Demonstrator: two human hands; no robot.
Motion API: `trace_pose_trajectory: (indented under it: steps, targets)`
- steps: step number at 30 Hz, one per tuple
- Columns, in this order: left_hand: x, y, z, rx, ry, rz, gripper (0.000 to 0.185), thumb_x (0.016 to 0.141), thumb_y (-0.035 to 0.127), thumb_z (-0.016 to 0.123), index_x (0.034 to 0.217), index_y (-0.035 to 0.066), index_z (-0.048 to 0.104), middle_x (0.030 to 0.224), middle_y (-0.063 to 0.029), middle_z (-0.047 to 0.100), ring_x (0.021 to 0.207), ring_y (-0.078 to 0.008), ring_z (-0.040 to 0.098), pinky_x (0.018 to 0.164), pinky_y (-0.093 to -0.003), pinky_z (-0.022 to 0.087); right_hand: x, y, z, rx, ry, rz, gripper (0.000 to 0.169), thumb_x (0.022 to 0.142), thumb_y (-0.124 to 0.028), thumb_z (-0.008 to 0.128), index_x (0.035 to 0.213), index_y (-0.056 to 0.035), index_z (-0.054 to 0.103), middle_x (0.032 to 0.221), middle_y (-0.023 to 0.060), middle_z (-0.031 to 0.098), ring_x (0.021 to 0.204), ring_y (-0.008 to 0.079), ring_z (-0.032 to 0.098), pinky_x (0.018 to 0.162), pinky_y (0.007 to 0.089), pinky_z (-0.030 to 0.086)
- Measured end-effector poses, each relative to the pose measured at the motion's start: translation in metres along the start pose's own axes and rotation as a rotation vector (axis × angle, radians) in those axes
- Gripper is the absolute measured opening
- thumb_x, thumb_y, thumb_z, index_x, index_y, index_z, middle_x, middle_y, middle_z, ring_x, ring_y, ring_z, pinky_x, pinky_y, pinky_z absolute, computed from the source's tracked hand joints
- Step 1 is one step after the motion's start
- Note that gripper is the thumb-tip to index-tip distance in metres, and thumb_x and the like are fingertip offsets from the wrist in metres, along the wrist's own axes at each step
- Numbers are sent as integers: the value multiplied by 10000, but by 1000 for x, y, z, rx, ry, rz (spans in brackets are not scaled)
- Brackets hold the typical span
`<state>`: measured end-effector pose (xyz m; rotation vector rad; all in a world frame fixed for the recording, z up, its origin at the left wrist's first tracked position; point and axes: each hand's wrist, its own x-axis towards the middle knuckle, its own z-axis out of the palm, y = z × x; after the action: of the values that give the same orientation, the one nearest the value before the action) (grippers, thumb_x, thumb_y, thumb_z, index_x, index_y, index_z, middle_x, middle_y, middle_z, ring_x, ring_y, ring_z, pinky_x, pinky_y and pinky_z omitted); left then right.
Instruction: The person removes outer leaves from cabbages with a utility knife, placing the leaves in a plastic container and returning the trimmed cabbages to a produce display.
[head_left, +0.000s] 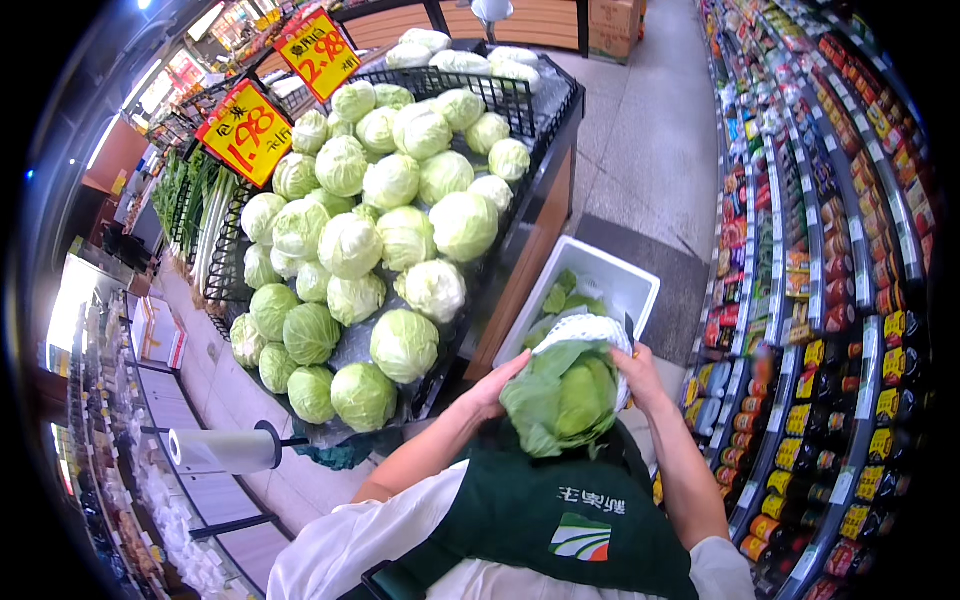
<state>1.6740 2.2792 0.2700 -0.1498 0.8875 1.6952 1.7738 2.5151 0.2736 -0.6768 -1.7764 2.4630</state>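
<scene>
Both hands hold a green cabbage (581, 401) in front of my apron, with its loose outer leaves hanging open. My left hand (491, 386) grips its left side by the leaves. On the other side, my right hand (639, 379) holds it through a white foam net sleeve (589, 330), which covers its far and right sides. A thin dark piece (629, 328) sticks up beside my right fingers; I cannot tell what it is. Just beyond the cabbage, a white foam box (643, 289) stands on the floor with loose green leaves (566, 300) inside.
To the left, a display stand (525, 251) carries heaped cabbages (390, 180), bounded by a black plastic divider (517, 97). A plastic bag roll (225, 450) juts out at its near end. Shelves of bottles and jars (810, 405) line the right. Yellow price signs (246, 135) rise behind the heap.
</scene>
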Motion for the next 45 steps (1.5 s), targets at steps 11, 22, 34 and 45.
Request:
trace_pose_trajectory:
  steps: [11,22,34,45]
  targets:
    - [51,34,-6,170,-177,-55,304,890,158,515,1142,-11,522,1030,-78,615,935,-151,594,824,-292,487,10,-58,46,-360,-115,31,338,756,-149,604,1032,44,581,947,61,623,861,128,555,799,264,427]
    - [43,66,1,647,-196,-62,706,880,579,353,1367,72,287,1319,-120,383,1188,-192,389,1005,-313,298,22,-19,37,-663,288,-119,324,711,-136,621,993,16,576,887,167,632,850,280,599,742,341,457]
    - [28,64,-55,185,-193,-295,500,890,410,452,1222,39,496,1186,-113,543,1071,-224,528,949,-369,405,-2,69,-19,-945,397,273,341,695,-129,582,1019,-23,579,958,236,606,942,393,566,807,419,450]
    - [-39,21,-45,-436,-13,-28,376,897,317,473,1163,54,511,1129,-110,562,1008,-239,555,878,-381,464,-11,50,-2,-555,413,196,388,707,-105,604,1064,31,531,984,190,620,955,290,598,820,361,444]
